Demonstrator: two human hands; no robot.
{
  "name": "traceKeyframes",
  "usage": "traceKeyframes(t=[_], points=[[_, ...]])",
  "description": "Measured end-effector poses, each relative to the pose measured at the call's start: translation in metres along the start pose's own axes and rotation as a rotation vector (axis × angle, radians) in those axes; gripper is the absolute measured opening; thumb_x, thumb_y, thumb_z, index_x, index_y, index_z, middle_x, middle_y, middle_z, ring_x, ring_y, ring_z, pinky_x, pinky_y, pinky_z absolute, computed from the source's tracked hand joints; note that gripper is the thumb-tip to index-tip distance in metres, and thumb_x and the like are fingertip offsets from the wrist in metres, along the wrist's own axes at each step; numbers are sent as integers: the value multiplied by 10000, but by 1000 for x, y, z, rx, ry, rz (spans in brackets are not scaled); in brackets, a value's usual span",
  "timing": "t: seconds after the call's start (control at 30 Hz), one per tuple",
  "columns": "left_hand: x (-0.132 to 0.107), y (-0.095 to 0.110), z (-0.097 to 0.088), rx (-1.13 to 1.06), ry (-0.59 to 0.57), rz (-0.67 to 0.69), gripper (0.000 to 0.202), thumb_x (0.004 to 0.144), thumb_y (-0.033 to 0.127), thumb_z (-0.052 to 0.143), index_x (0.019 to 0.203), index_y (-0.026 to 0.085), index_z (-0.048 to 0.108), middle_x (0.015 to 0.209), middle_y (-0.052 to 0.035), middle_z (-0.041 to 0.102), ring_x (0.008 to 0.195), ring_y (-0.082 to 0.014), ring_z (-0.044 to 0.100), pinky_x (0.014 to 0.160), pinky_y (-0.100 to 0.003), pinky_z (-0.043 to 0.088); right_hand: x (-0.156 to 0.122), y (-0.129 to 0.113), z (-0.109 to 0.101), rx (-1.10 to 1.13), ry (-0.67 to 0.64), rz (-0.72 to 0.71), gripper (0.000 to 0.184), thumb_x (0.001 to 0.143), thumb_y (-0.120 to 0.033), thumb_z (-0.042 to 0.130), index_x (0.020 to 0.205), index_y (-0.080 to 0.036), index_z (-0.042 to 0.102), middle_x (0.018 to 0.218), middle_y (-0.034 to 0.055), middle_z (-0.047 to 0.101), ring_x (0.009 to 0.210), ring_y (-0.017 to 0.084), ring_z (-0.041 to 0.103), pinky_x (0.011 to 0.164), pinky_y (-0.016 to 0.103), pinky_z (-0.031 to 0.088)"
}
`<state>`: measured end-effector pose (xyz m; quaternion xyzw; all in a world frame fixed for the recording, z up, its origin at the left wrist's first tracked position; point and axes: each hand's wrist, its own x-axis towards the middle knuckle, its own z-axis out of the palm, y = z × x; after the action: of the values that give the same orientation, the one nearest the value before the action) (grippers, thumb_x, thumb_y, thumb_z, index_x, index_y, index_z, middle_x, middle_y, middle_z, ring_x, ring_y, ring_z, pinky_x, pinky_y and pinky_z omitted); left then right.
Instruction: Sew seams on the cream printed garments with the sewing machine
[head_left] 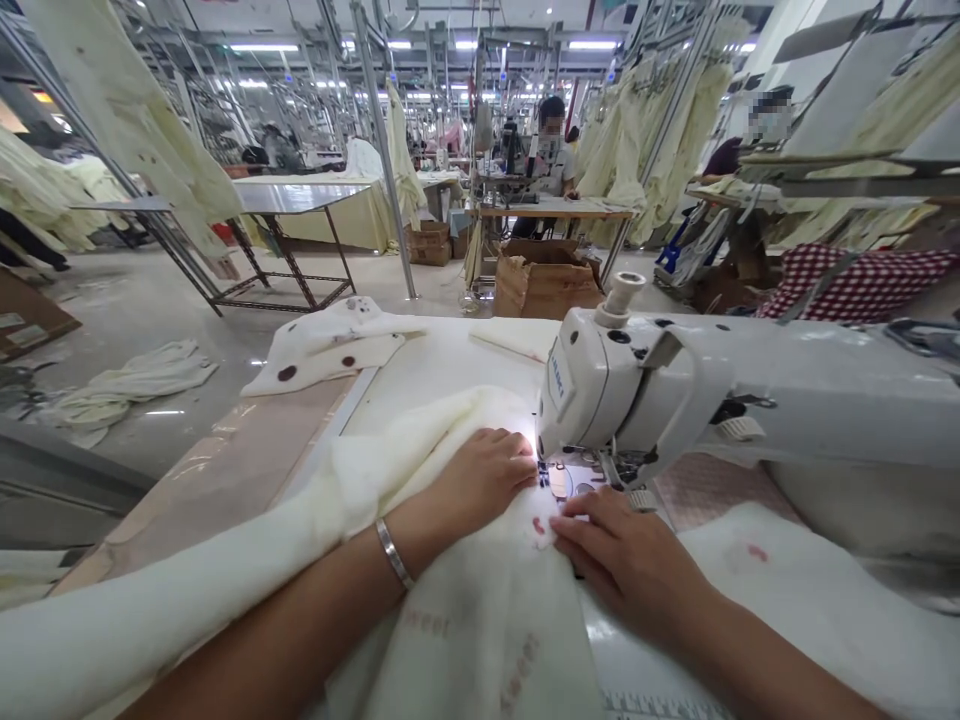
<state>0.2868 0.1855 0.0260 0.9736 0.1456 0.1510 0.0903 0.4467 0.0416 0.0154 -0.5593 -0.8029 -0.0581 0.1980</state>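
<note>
One cream cloth [487, 605] on table [442, 360]; looks soft, light, floppy, best held flat near edge. Right hand [637, 550]: fingers slightly spread at cloth's edge. Left hand [484, 480]: fingers together, pressing cloth beside sewing machine [765, 370]. Beyond: dark-spotted piece [326, 350].

Sewing machine [810, 390] stands on a counter [244, 455] spread with cream cloth [487, 625]
Dark-spotted fabric [322, 355] lies at the far left corner, a pink-marked white piece [802, 575] at right, a ruled scale [652, 706] nearest the camera
</note>
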Motion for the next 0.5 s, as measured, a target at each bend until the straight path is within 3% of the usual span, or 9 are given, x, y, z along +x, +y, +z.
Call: traceKeyframes(t=[0.17, 0.3, 0.4, 0.5], points=[[-9, 14, -4, -4, 1, -108, 110, 889, 127, 437, 878, 172, 537, 947, -27, 590, 889, -164, 538, 925, -381, 348, 0, -10, -1, -48, -24, 120, 268, 878, -396, 478, 794, -165, 585, 767, 73, 587, 645, 188, 549, 536, 296, 386], [-15, 19, -4, 18, -4, -195, 191, 891, 137, 421, 1075, 140, 473, 1231, -118, 504, 1163, -237, 439, 983, -472, 310, 1, -16, 1, -53, -51, 134, 252, 891, -323, 442, 694, -208, 547, 668, 12, 561, 589, 149, 540, 536, 273, 396], [-1, 2, -1, 37, -23, -140, 222, 922, 224, 406, 1114, 131, 469, 1312, -136, 451, 1246, -251, 368, 1014, -480, 285, 4, 0, 2, -137, 57, 103, 329, 909, -276, 362, 646, -213, 551, 600, 12, 567, 540, 142, 544, 498, 259, 390], [24, -24, -1, 42, -31, -74, 187, 918, 241, 428, 1065, 159, 509, 1330, -92, 449, 1267, -207, 351, 1055, -412, 252, 8, 21, 0, -215, 151, 117, 329, 902, -263, 375, 665, -208, 597, 599, 44, 605, 532, 180, 563, 507, 294, 406]])
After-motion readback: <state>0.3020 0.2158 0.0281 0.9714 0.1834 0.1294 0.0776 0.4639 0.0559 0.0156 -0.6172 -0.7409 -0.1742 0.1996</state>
